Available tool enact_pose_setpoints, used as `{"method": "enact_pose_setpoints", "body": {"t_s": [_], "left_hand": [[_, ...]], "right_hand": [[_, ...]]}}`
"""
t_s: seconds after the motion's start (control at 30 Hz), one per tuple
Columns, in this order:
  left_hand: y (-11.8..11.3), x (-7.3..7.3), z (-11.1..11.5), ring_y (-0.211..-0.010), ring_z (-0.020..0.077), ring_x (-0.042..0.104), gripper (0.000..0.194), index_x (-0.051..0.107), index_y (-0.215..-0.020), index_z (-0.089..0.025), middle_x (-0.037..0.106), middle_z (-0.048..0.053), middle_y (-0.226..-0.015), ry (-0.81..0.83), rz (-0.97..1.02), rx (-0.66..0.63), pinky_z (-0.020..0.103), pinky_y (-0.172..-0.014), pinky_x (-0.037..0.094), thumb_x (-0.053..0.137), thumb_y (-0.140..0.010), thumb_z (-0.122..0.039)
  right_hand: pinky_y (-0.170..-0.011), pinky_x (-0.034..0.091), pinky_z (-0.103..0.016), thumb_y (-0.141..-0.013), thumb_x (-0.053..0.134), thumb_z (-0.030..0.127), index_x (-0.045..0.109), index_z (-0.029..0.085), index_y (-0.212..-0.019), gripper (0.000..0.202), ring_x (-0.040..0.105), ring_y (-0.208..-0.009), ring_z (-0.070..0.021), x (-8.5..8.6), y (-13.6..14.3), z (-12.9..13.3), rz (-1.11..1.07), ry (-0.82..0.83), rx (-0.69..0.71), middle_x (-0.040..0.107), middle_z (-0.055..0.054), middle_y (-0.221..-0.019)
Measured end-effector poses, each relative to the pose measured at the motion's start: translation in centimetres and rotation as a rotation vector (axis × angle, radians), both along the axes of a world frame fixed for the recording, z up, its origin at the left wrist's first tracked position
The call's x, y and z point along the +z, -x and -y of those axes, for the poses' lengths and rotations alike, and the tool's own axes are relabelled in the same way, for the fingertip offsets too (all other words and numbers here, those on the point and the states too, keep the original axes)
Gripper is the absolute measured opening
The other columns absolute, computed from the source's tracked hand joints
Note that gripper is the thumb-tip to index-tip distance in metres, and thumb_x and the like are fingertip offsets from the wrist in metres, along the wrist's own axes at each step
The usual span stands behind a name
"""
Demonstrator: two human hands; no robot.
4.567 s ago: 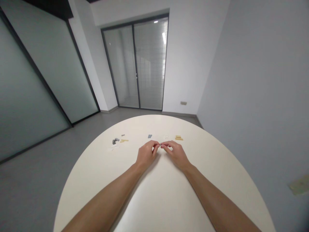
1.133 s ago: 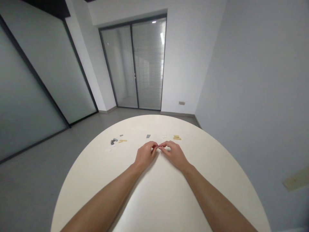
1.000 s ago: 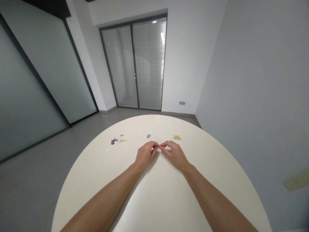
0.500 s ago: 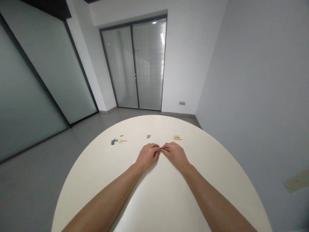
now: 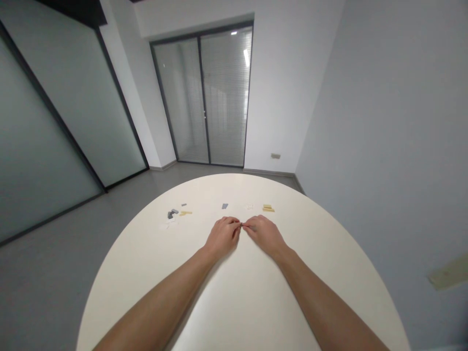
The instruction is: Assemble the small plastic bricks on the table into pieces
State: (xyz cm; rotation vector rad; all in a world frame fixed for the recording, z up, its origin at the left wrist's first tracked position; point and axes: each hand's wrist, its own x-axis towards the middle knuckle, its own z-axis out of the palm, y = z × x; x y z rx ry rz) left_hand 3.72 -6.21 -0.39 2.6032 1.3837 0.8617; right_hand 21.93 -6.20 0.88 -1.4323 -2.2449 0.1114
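Note:
My left hand (image 5: 223,235) and my right hand (image 5: 263,231) meet fingertip to fingertip over the middle of the white round table (image 5: 234,292). Both are closed in a pinch at the same spot; whatever small thing lies between the fingertips is too tiny to name. Just beyond them rest a small grey piece (image 5: 224,206), some faint white pieces (image 5: 249,206) and a set of flat yellow pieces (image 5: 268,208).
Farther left on the table lie dark grey pieces (image 5: 171,214), thin yellow strips (image 5: 185,213), pale scraps (image 5: 169,223) and a single grey bit (image 5: 184,204). Beyond the table's far edge stands a glass door (image 5: 204,102); a wall (image 5: 383,146) rises on the right.
Both hands keep pinching at nearly the same place, with only a slight shift of the fingertips. The pieces on the table have not moved.

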Motion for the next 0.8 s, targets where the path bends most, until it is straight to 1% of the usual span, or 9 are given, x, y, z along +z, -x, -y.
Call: {"method": "enact_pose_setpoints", "body": {"t_s": [0.1,0.2,0.33,0.47,0.6,0.8], "left_hand": [[0.1,0.2,0.1,-0.103,0.0214,0.061,0.025,0.071,-0.100,-0.021,0.071,0.006,-0.107,-0.032,-0.009,0.031,0.036,-0.092,0.049,0.047,-0.095,-0.019],[0.1,0.7,0.3,-0.102,0.0220,0.061,0.020,0.068,-0.102,-0.019,0.071,0.006,-0.105,-0.061,-0.023,0.051,0.037,-0.091,0.048,0.049,-0.093,-0.019],[-0.3,1.3,1.0,-0.105,0.0223,0.061,0.023,0.063,-0.109,-0.018,0.071,0.007,-0.107,-0.086,-0.084,-0.011,0.038,-0.097,0.045,0.049,-0.091,-0.021],[-0.6,1.5,1.6,-0.114,0.0243,0.057,0.028,0.061,-0.116,-0.019,0.067,0.008,-0.120,-0.082,-0.186,-0.051,0.041,-0.104,0.040,0.050,-0.091,-0.028],[-0.6,1.2,1.4,-0.120,0.0256,0.053,0.035,0.057,-0.123,-0.019,0.062,0.009,-0.130,-0.052,-0.239,-0.007,0.043,-0.107,0.038,0.048,-0.092,-0.034],[-0.4,0.7,0.5,-0.131,0.0275,0.046,0.050,0.047,-0.137,-0.019,0.053,0.009,-0.144,0.018,-0.267,0.064,0.044,-0.111,0.035,0.044,-0.092,-0.040]], "right_hand": [[-0.086,0.045,-0.029,-0.094,0.057,0.028,0.074,0.026,-0.102,0.019,0.063,-0.099,-0.0191,-0.1,0.0,0.0,-0.040,0.008,-0.004,0.075,-0.002,-0.100],[-0.081,0.044,-0.028,-0.092,0.059,0.028,0.070,0.025,-0.103,0.016,0.064,-0.091,-0.0176,-0.3,0.0,-0.1,-0.092,0.028,-0.073,0.073,-0.002,-0.094],[-0.077,0.042,-0.026,-0.091,0.056,0.022,0.065,0.024,-0.101,0.013,0.063,-0.086,-0.0154,-0.4,-0.1,-0.2,-0.127,0.021,-0.118,0.070,-0.002,-0.091],[-0.075,0.040,-0.026,-0.092,0.053,0.021,0.063,0.023,-0.101,0.014,0.062,-0.084,-0.0152,-0.7,-0.2,-0.4,-0.128,0.007,-0.153,0.069,-0.001,-0.091],[-0.075,0.040,-0.026,-0.092,0.052,0.022,0.062,0.023,-0.101,0.014,0.062,-0.086,-0.0157,-0.9,-0.2,-0.6,-0.121,0.000,-0.166,0.069,-0.002,-0.092],[-0.077,0.041,-0.027,-0.093,0.053,0.023,0.064,0.023,-0.101,0.013,0.062,-0.087,-0.0162,-0.9,0.1,-0.5,-0.103,-0.002,-0.172,0.068,-0.003,-0.092]]}}
